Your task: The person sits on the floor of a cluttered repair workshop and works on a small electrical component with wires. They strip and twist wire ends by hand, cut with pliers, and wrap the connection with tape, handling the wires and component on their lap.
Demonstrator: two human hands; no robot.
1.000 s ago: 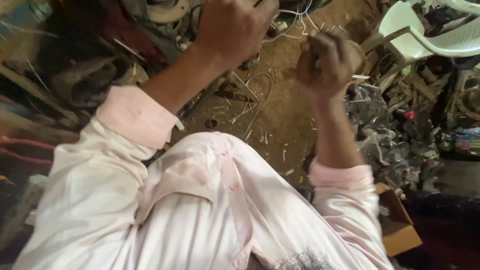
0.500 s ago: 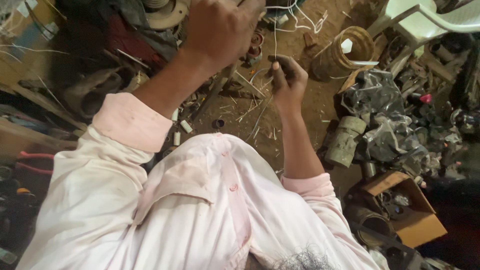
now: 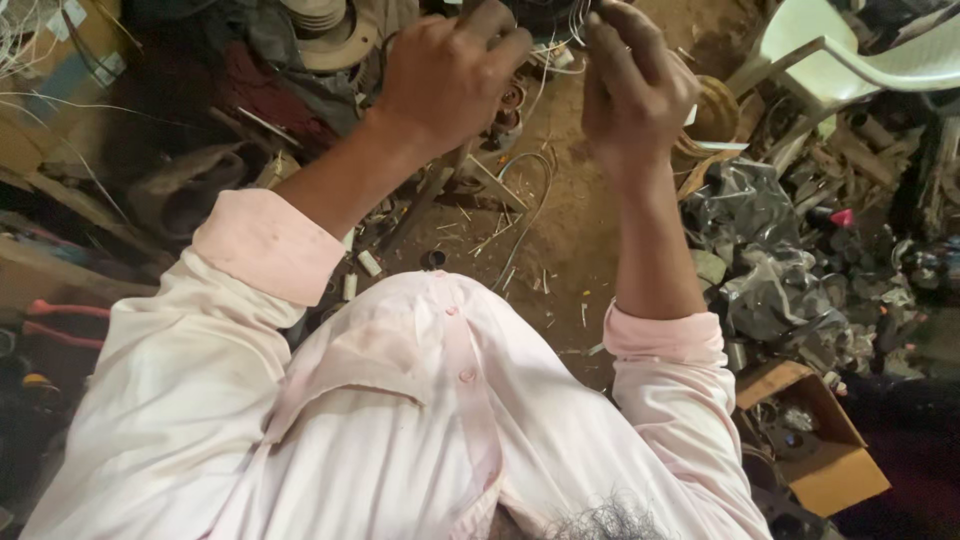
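Both of my hands are raised at the top of the head view, close together. My left hand (image 3: 455, 70) is curled around a dark object at the upper edge, most of it cut off by the frame. My right hand (image 3: 632, 85) is closed beside it, fingers pinching thin pale wires (image 3: 572, 30) that run to the same object. My pale pink shirt (image 3: 400, 420) with rolled cuffs fills the lower half of the view.
Below lies a dirt floor (image 3: 560, 250) strewn with wire offcuts. A white plastic chair (image 3: 850, 60) stands at the upper right, crumpled dark metal scrap (image 3: 770, 260) to the right, an open cardboard box (image 3: 830, 450) at the lower right, and cluttered parts at the left.
My right hand dropped toward the floor, then rose again and closed in on my left hand. The view swung over the floor and scrap meanwhile.
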